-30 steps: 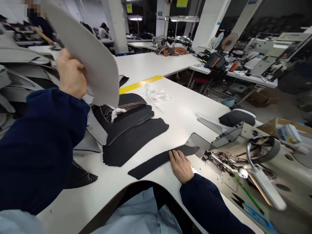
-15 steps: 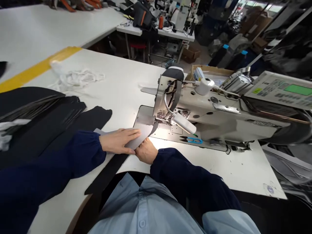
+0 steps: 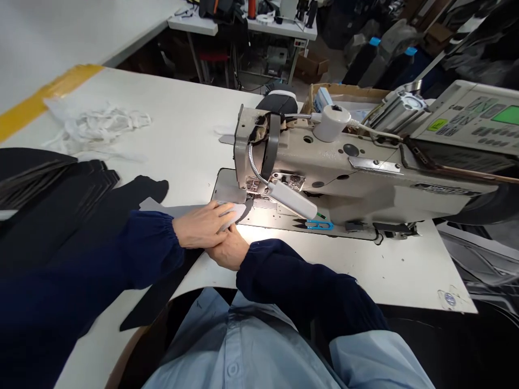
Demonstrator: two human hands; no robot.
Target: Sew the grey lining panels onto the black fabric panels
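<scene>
My left hand (image 3: 205, 222) lies flat, fingers stretched out, on a grey cut piece (image 3: 162, 207) that rests over a long black strip (image 3: 156, 294). The tips of both pieces reach the needle area of the beige sewing machine (image 3: 324, 167). My right hand (image 3: 227, 249) sits just below the left, fingers curled at the edge of the stacked pieces; what they grip is partly hidden. Both hands are at the front edge of the white table (image 3: 186, 135).
A stack of black cut pieces (image 3: 52, 189) lies at the left. White scraps (image 3: 93, 127) sit beyond it near a yellow stripe (image 3: 44, 100). Blue snips (image 3: 318, 224) lie under the machine arm. A control panel (image 3: 474, 116) is at the right, with other worktables behind.
A second ago my left hand held the grey piece high at the left; it now presses it flat on the black strip. Both pieces have slid toward the needle.
</scene>
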